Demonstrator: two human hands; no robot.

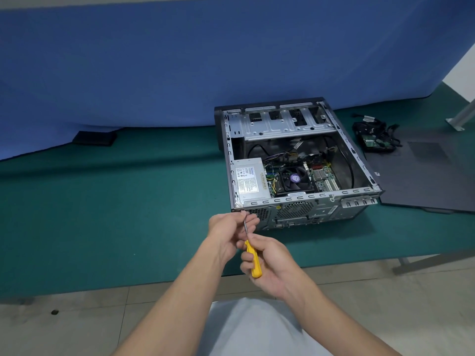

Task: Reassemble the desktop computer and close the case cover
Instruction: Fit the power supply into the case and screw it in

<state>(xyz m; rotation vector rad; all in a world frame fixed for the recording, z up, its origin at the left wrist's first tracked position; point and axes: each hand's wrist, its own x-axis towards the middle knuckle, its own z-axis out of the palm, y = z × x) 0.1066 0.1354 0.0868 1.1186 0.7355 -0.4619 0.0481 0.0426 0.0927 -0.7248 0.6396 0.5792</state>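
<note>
**Obscured and cut-off items**

- Screwdriver (253, 260): tip hidden behind the fingers of the left hand (228, 227); whether it meets a screw cannot be told.
- Power supply (250, 179): label print too small to read.
- Case cover (424, 176): cut off by the right edge.
- Drive (376, 143): partly under black cables (370, 125).
- Black object (93, 138): partly under blue cloth (180, 73); kind unclear.

Backdrop: blue cloth (180, 60) hangs behind the surface, its hem sagging onto the far edge.
Surface: green covering (102, 214), evenly lit.
Floor: pale tiles (77, 327) with grey joints and one dark spot (54, 312).
Wall: white strip (460, 70) past the cloth's right end.
Frame: grey metal bar (437, 260) under the surface's near right corner.
</note>
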